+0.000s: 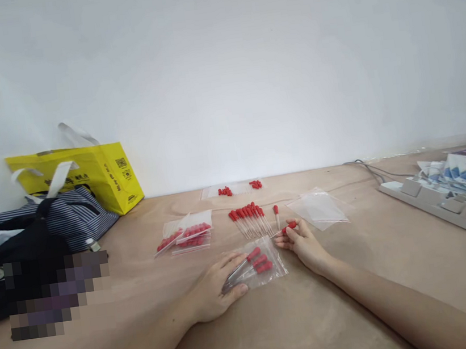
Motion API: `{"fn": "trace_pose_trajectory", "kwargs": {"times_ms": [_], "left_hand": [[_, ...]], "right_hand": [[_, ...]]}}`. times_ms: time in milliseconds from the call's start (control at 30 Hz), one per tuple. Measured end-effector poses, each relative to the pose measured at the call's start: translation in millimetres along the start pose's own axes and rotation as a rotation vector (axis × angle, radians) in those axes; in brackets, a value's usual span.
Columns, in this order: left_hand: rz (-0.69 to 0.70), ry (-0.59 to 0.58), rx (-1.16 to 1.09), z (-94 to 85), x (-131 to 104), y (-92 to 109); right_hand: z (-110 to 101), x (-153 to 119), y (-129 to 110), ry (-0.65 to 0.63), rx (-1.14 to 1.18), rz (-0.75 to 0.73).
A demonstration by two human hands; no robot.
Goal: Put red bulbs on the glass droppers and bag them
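Note:
My left hand (217,285) grips a clear zip bag (277,266) by its left side, thumb and fingers around it. Inside the bag lie 3 or so droppers with red bulbs (264,265), pointing right. Between the thumb and fingers of my right hand (304,243) is a single dropper (290,226), its clear tube angled left toward the bag's upper corner. Just beyond the hands, a row of loose droppers (249,215) lies on the table. One separate dropper (276,214) lies right of that row.
Filled zip bags (189,234) are stacked at left. Flat unfilled bags (319,209) lie at right. Loose red bulbs (225,191) rest on plastic at the back. A power strip (443,207) with a cable stands right; a yellow bag (117,178) and striped bag (79,217) stand left.

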State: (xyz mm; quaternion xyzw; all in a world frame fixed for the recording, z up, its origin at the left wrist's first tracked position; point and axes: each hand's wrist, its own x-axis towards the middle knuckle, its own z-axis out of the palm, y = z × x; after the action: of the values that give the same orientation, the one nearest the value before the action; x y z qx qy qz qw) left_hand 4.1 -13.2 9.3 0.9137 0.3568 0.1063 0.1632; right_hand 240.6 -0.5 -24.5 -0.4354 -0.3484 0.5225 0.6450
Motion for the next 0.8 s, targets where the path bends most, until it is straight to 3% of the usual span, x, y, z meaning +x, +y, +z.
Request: {"fn": "trace_pose_trajectory", "kwargs": {"times_ms": [267,433,633,800], "left_hand": [[0.002,-0.005,0.02,0.5,-0.4,-0.6],[-0.014,-0.001,0.006,0.4,-0.5,-1.3],[0.005,0.011,-0.014,-0.2,0.0,0.2],[0.007,0.026,-0.018,-0.2,-0.1,0.4]], "right_hand": [[-0.1,1.7,4.4,-0.022,0.004,-0.087],[-1.4,2.1,0.6,-0.139,-0.021,-0.023],[-2.7,0.4,-3.4,-0.164,-0.043,0.011],[0.3,-5.4,-3.7,-0.318,-0.26,0.04]]}}
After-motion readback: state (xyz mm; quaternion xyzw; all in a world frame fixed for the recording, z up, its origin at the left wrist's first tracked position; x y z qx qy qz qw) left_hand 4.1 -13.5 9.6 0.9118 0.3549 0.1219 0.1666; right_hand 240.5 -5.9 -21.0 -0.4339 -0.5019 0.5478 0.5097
